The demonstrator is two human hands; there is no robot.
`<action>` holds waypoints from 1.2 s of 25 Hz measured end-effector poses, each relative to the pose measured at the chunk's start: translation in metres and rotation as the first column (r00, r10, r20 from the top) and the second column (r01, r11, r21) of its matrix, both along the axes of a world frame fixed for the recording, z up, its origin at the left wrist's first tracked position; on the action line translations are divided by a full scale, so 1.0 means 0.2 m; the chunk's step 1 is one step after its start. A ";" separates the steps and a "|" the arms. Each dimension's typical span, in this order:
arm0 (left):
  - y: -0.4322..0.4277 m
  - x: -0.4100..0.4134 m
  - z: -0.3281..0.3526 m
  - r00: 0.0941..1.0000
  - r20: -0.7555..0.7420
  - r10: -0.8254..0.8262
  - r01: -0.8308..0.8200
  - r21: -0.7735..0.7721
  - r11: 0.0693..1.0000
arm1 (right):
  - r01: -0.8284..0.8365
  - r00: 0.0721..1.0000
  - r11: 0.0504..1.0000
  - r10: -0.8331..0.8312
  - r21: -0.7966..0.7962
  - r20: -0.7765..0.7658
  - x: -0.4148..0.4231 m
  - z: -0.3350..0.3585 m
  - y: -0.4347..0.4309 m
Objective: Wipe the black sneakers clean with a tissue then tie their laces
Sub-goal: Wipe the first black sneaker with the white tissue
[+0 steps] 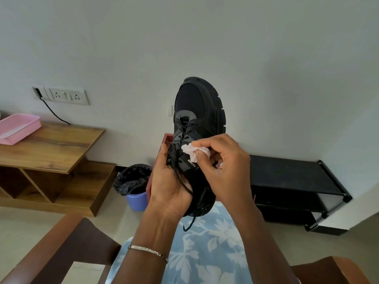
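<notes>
Plain wall (184,27), matte sneaker (196,103) (crumpled tissue (191,150))

Bare forearms; slim studded bracelet (148,253) on left wrist; blue floral garment (207,242).

Sneaker (199,124) held up mid-room, toe toward the far wall.

The left hand (168,181) grips the sneaker from its left and beneath; the right hand (223,165), on its right, pinches a tissue (192,150) against the upper beside the laces. A lace end hangs over the lap (205,249), near. Far left, a tray (18,128) sits on a table (51,148) below a wall socket (63,96). A bin (135,185) stands on the floor between table and sneaker. A rack (287,181) stands against the wall, right.
</notes>
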State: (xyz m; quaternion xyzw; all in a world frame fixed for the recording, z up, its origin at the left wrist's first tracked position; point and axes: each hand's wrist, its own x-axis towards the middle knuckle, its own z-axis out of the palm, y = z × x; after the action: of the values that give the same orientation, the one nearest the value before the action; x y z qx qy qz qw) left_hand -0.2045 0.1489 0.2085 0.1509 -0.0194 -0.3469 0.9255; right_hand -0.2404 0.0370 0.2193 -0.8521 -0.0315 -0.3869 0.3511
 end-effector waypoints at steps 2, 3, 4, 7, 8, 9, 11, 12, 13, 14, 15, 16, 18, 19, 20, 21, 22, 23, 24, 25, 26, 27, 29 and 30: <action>0.02 0.01 0.00 0.999 -0.029 0.015 -0.015 0.004 1.000 | -0.049 0.998 0.999 0.049 0.005 -0.037 -0.03 -0.02 0.02; 0.03 0.03 -0.01 0.998 -0.054 0.025 -0.024 0.006 1.000 | -0.099 0.991 0.995 0.099 0.005 -0.089 -0.07 -0.04 0.04; 0.04 0.05 -0.03 0.997 -0.077 0.033 -0.032 0.009 0.999 | -0.146 0.979 0.989 0.147 0.017 -0.143 -0.11 -0.06 0.05; 0.05 0.06 -0.03 0.997 -0.068 0.043 -0.042 0.027 0.999 | -0.204 0.953 0.977 0.213 0.061 -0.214 -0.16 -0.06 0.06; 0.04 0.05 -0.03 0.998 -0.060 0.036 -0.035 0.022 0.999 | -0.179 0.962 0.981 0.189 0.069 -0.196 -0.13 -0.05 0.04; 0.03 0.04 -0.02 0.998 -0.056 0.030 -0.029 0.010 1.000 | -0.133 0.977 0.989 0.142 0.070 -0.158 -0.10 -0.04 0.02; 0.00 0.01 -0.01 0.998 -0.043 0.037 -0.036 0.014 0.999 | 0.009 0.999 0.998 -0.006 0.058 -0.047 -0.01 0.00 -0.01; 0.00 0.00 -0.01 0.998 -0.041 0.040 -0.038 0.032 0.999 | 0.091 0.996 0.995 -0.091 0.044 0.008 0.03 0.02 -0.02; -0.01 -0.02 0.00 0.999 -0.044 0.031 -0.029 0.044 0.999 | 0.162 0.985 0.986 -0.164 0.031 0.057 0.06 0.03 -0.02; -0.02 -0.03 0.00 0.999 -0.047 0.021 -0.019 0.044 0.999 | 0.204 0.974 0.979 -0.206 0.026 0.100 0.08 0.03 -0.03; -0.02 -0.03 0.01 0.999 -0.048 0.022 -0.020 0.047 0.999 | 0.211 0.969 0.977 -0.213 0.026 0.128 0.08 0.01 -0.03; -0.01 -0.03 0.01 0.998 -0.054 0.037 -0.034 0.054 0.998 | 0.193 0.971 0.981 -0.195 0.031 0.136 0.06 -0.01 -0.02; 0.00 -0.01 0.01 0.995 -0.069 0.068 -0.063 0.074 0.995 | 0.120 0.986 0.989 -0.129 0.089 0.103 -0.02 -0.11 0.03; 0.01 0.01 0.01 0.994 -0.070 0.081 -0.075 0.086 0.994 | 0.076 0.993 0.987 -0.088 0.140 0.081 -0.07 -0.16 0.07; 0.02 0.02 0.01 0.994 -0.067 0.091 -0.084 0.099 0.992 | 0.040 0.996 0.983 -0.054 0.182 0.070 -0.12 -0.19 0.10; 0.03 0.03 0.01 0.992 -0.062 0.107 -0.100 0.113 0.989 | 0.023 0.997 0.980 -0.036 0.200 0.066 -0.16 -0.22 0.13; 0.04 0.04 0.00 0.990 -0.058 0.128 -0.121 0.120 0.985 | 0.015 0.997 0.980 -0.029 0.196 0.068 -0.17 -0.23 0.14; 0.05 0.05 0.00 0.987 -0.056 0.151 -0.144 0.115 0.983 | 0.012 0.997 0.984 -0.026 0.178 0.077 -0.16 -0.22 0.14; 0.05 0.05 0.00 0.983 -0.066 0.170 -0.164 0.092 0.982 | 0.017 0.996 0.988 -0.031 0.157 0.089 -0.13 -0.21 0.12; 0.06 0.06 0.00 0.981 -0.078 0.180 -0.175 0.065 0.982 | 0.032 0.994 0.989 -0.047 0.144 0.102 -0.10 -0.18 0.11; 0.05 0.06 0.00 0.980 -0.085 0.180 -0.177 0.042 0.983 | 0.052 0.991 0.988 -0.069 0.144 0.113 -0.05 -0.15 0.10; 0.05 0.05 -0.01 0.981 -0.090 0.171 -0.169 0.030 0.985 | 0.068 0.989 0.986 -0.086 0.151 0.119 -0.02 -0.12 0.10; 0.05 0.04 -0.02 0.984 -0.110 0.143 -0.142 0.014 0.990 | 0.053 0.993 0.988 -0.068 0.143 0.098 -0.02 -0.09 0.11; 0.05 0.05 -0.02 0.983 -0.126 0.132 -0.133 0.005 0.991 | 0.015 0.998 0.992 -0.023 0.123 0.058 -0.04 -0.09 0.10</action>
State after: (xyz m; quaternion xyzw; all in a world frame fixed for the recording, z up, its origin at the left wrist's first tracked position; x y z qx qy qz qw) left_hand -0.1954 0.1589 0.2036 0.1281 0.0484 -0.2933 0.9461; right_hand -0.2483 0.0572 0.2021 -0.8174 -0.0101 -0.4165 0.3978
